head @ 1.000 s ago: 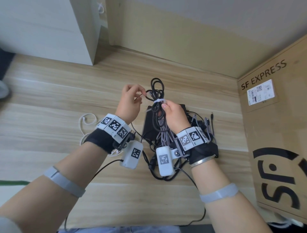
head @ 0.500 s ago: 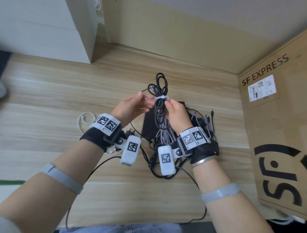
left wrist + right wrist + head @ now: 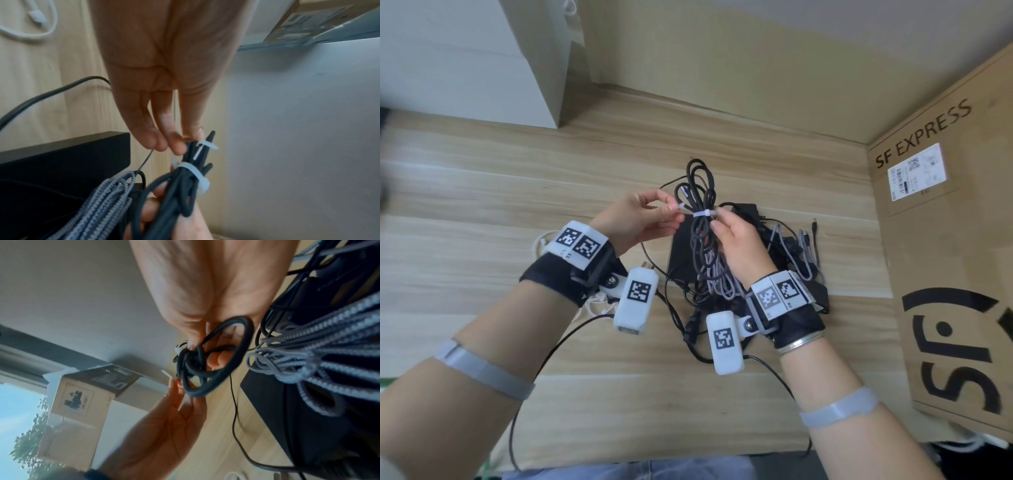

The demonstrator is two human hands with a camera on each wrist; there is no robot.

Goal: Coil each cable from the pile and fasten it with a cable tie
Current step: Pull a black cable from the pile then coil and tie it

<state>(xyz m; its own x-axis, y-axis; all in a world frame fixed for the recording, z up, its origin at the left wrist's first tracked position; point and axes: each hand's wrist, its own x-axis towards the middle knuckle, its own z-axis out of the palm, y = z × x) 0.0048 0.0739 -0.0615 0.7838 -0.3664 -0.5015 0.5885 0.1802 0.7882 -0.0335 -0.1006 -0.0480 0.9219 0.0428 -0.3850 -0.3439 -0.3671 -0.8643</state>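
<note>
1. The right hand (image 3: 739, 240) gripped the coiled black cable (image 3: 700, 192) at centre frame, fingers curled round the bundle just below the white cable tie (image 3: 703, 214).
2. The left hand (image 3: 640, 219) pinched the tie's free tail between thumb and fingertips — other fingers loosely curled.
3. Below lay the cable pile (image 3: 784, 253) — grey braided cable (image 3: 719, 281), black power adapter (image 3: 681, 253) — on the wooden floor (image 3: 482, 192).
4. An SF Express cardboard box (image 3: 945, 240) stood at right.

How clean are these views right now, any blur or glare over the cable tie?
Head view: sharp and evenly lit, cable tie crisp, edges bowed. Left wrist view: tie legible, black cable smeared. Right wrist view: heavy motion blur, bright window glare at lower left.
</note>
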